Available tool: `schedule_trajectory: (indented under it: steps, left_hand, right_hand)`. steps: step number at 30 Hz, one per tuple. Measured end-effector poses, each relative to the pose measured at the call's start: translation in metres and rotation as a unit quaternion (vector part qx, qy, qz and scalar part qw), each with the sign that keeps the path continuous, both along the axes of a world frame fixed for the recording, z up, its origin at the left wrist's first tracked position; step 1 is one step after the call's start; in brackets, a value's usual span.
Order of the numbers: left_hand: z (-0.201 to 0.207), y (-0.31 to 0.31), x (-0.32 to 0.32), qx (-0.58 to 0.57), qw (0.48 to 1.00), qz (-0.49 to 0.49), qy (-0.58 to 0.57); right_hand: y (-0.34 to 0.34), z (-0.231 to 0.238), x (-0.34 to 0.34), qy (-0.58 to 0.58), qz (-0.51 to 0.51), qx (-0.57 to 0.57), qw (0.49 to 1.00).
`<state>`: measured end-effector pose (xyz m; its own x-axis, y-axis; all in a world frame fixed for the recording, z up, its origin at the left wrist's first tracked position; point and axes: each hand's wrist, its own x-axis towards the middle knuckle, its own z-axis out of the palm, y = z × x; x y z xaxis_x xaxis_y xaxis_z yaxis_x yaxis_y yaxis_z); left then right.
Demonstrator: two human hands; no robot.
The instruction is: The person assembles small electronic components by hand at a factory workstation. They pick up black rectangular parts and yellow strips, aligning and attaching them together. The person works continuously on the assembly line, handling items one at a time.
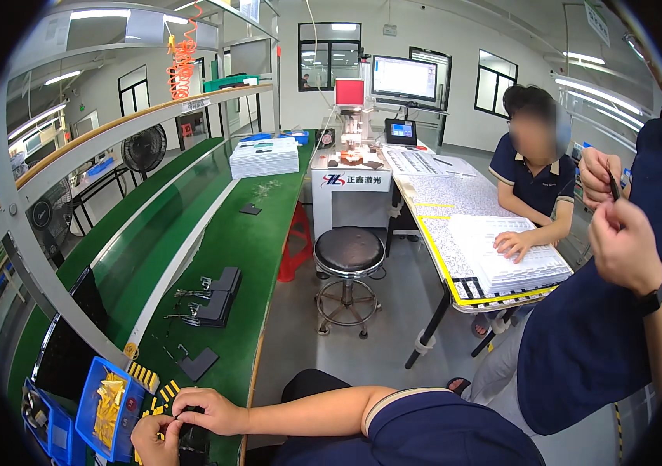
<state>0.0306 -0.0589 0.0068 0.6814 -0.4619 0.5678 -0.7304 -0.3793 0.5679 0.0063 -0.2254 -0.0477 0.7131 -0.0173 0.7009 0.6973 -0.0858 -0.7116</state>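
At the lower left, my left hand (pixel 155 441) and my right hand (pixel 214 412) meet over the green bench, fingers pinched together. Something small and dark shows between the fingertips, too small to name. Just below my right hand is a black object (pixel 194 443), partly hidden. Close beside my hands, several small yellow pieces (pixel 161 400) lie on the bench. Left of them stands a blue bin (pixel 125 426) holding yellow pieces (pixel 109 408). Farther up the bench rest a flat black part (pixel 197 365) and several black parts with thin wires (pixel 222 299).
A metal shelf post (pixel 59 268) rises at the bench's left. White stacked sheets (pixel 265 159) sit at the far end. A round stool (pixel 349 250) stands in the aisle before a machine (pixel 352 198). To the right, one person sits at a table (pixel 443 198); another stands, hands (pixel 622 233) raised.
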Motion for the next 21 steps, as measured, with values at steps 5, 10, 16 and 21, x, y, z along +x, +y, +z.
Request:
schedule_trajectory:
  steps: [5,10,16,21]
  left_hand:
    - [-0.0046,0.0016,0.0040,0.023,0.998,-0.007,-0.059]
    - [-0.0009,0.0002,0.0006,0.009,1.000,-0.012,-0.013]
    - [0.0021,-0.0008,-0.0003,0.000,1.000,-0.006,0.027]
    - [0.0019,0.0007,0.0008,0.009,1.000,-0.003,-0.009]
  right_hand:
    - [0.0010,-0.0009,0.0002,-0.003,0.001,0.006,1.000]
    - [0.0006,0.0006,-0.0007,0.007,-0.002,0.006,1.000]
    - [-0.0001,-0.0004,0.0002,0.006,0.002,0.003,1.000]
    - [-0.0005,0.0020,0.0001,0.001,0.005,-0.001,1.000]
